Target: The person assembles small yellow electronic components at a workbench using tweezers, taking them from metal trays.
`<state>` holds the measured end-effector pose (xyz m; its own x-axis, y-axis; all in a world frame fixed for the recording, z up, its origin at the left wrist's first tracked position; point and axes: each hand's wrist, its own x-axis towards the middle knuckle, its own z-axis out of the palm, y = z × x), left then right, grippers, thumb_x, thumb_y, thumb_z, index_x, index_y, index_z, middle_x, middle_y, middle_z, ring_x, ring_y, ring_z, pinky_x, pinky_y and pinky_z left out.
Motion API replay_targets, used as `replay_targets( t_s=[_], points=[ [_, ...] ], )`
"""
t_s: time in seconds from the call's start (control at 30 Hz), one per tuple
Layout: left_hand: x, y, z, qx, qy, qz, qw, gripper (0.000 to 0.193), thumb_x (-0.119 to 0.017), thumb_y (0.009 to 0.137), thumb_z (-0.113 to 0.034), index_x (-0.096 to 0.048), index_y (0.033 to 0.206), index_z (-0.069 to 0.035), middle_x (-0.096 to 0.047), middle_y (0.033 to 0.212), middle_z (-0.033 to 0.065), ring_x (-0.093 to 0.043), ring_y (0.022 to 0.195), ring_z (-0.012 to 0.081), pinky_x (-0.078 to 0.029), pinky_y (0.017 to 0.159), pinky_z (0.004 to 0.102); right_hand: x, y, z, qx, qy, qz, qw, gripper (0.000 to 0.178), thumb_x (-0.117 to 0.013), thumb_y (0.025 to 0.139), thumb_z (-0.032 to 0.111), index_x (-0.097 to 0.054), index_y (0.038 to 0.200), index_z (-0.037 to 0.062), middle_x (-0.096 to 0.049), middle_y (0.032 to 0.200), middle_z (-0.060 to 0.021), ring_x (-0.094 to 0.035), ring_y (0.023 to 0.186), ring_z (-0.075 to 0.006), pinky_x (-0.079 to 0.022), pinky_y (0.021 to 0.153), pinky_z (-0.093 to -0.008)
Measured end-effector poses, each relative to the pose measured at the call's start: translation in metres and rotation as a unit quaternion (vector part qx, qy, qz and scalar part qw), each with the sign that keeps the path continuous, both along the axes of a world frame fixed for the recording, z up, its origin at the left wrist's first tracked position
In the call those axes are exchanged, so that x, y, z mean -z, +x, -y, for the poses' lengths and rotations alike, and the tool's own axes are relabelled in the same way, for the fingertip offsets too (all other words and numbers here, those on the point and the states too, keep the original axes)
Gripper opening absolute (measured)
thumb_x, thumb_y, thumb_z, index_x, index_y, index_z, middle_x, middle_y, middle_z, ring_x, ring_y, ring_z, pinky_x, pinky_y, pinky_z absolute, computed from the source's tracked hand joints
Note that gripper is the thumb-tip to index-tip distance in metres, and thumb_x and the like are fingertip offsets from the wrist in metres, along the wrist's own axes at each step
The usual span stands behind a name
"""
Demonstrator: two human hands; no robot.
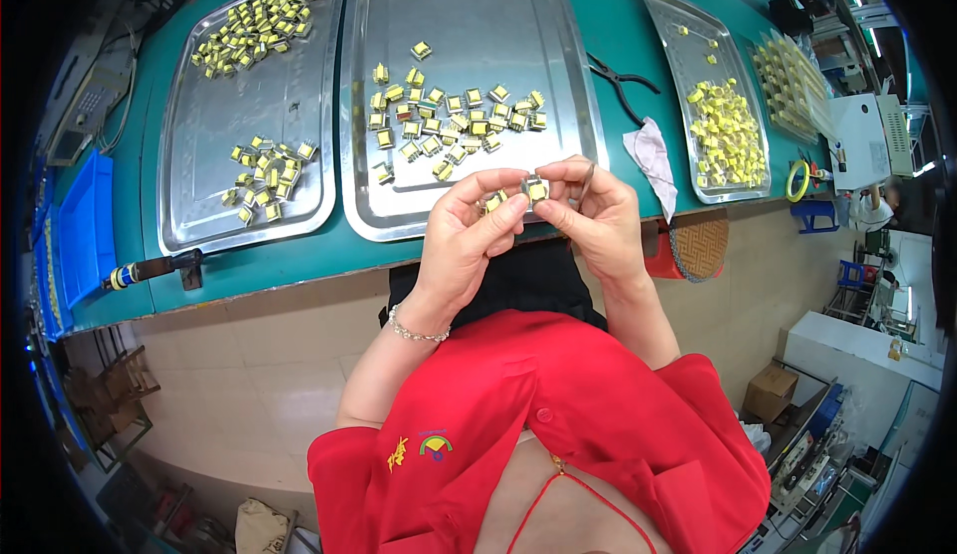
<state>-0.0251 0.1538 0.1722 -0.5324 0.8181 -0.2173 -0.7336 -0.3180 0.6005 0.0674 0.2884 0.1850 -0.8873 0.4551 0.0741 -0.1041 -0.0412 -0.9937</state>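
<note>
In front of my chest, over the near edge of the middle tray, both hands meet at a small transformer [536, 189] with yellow tape and a metal core. My left hand [467, 233] is closed, its thumb and fingertips at the transformer's left side. A second yellow-taped transformer [493, 199] sits within those left fingers. My right hand [604, 223] pinches the first transformer from the right. A thin dark metal tool [587, 181] stands between the right fingers, its kind unclear. Just beyond, several similar transformers [454, 126] lie loose on the middle metal tray [459, 16].
A left metal tray [184, 145] carries two groups of transformers. On the right tray [680, 68] lies a heap of yellow parts [728, 136]. Pliers [630, 79] and a pale cloth [653, 160] lie between trays. A blue bin [88, 215] and a dark-handled tool [150, 270] are at left.
</note>
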Motion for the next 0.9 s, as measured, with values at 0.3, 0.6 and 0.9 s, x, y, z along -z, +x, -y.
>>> replay_targets(
  t_s=[0.3, 0.6, 0.9],
  points=[
    [0.009, -0.005, 0.002, 0.034, 0.039, 0.020, 0.998, 0.027, -0.057, 0.089, -0.006, -0.056, 0.114, 0.002, -0.057, 0.083, 0.0016, -0.044, 0.063, 0.0027, -0.030, 0.047, 0.0165, -0.010, -0.002, 0.007, 0.018, 0.012, 0.025, 0.999, 0.032, -0.070, 0.072, -0.008, -0.058, 0.101, -0.0035, -0.049, 0.082, 0.0009, -0.043, 0.069, -0.0028, -0.035, 0.060, -0.0154],
    [0.011, -0.003, 0.002, 0.037, 0.042, 0.029, 0.998, 0.027, -0.057, 0.086, -0.001, -0.055, 0.113, 0.000, -0.062, 0.094, 0.0068, -0.041, 0.061, 0.0042, -0.033, 0.049, 0.0166, -0.005, 0.000, 0.004, 0.015, 0.025, 0.007, 1.000, 0.026, -0.069, 0.073, -0.008, -0.058, 0.096, -0.0020, -0.052, 0.088, -0.0019, -0.046, 0.073, -0.0046, -0.037, 0.064, -0.0171],
    [0.007, -0.002, 0.001, 0.027, 0.025, -0.020, 0.999, 0.026, -0.064, 0.083, -0.001, -0.060, 0.108, 0.000, -0.054, 0.077, -0.0032, -0.036, 0.057, 0.0015, -0.027, 0.048, 0.0175, -0.003, 0.000, 0.004, 0.010, 0.038, -0.012, 0.999, 0.022, -0.065, 0.074, -0.010, -0.058, 0.092, -0.0003, -0.054, 0.091, -0.0052, -0.049, 0.079, -0.0084, -0.040, 0.070, -0.0208]
  ],
)
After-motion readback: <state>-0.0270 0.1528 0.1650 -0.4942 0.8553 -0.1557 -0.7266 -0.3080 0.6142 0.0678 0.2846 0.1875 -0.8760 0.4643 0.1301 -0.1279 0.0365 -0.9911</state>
